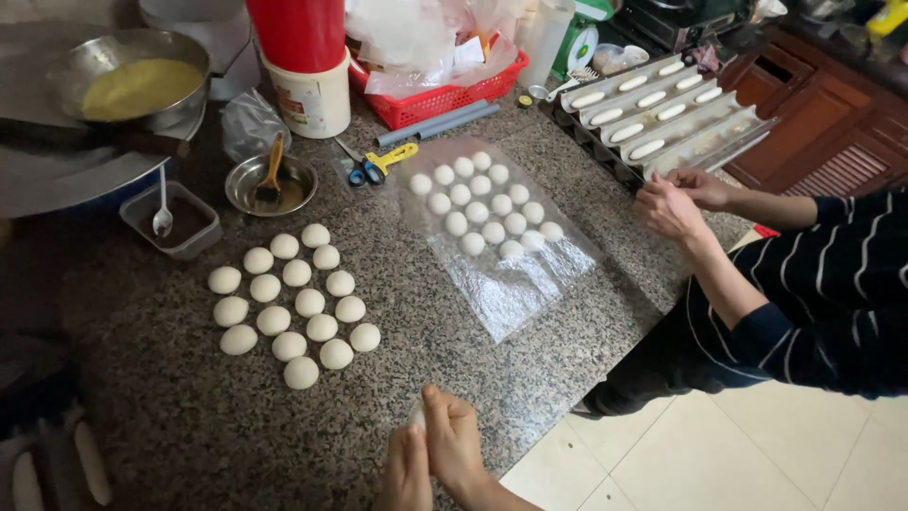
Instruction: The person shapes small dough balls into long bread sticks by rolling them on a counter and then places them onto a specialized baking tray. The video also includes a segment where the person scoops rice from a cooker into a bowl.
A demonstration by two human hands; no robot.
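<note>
At the near edge of the speckled granite table point(492, 378), a small piece of white dough point(417, 414) is pressed between the left hand point(407, 473) and the right hand point(452, 440); the grip is closed, palms together on the dough, of which only a sliver is seen at the fingertips. Beyond the grip and to its left, a cluster of dough balls point(293, 303) is laid out directly on the table in loose rows. Farther from the grip and slightly to its right, a sheet of clear plastic film point(515, 284) is spread flat, and a second group of smaller dough balls point(482, 208) is set on its far half. Well to the right of the grip, another person's hands point(676, 199) in dark striped sleeves are held together at the table's edge, just beside a corrugated baking tray point(662, 114) on which elongated dough pieces are lined. Farther left of the grip, a small metal dish with a brush point(271, 180) and a grey container with a spoon point(170, 220) are seen, with yellow-handled scissors point(378, 163) between the dish and the film. At the far side a steel bowl of yellow filling point(137, 80), a white tub point(312, 99) and a red basket point(440, 95) are placed.
</note>
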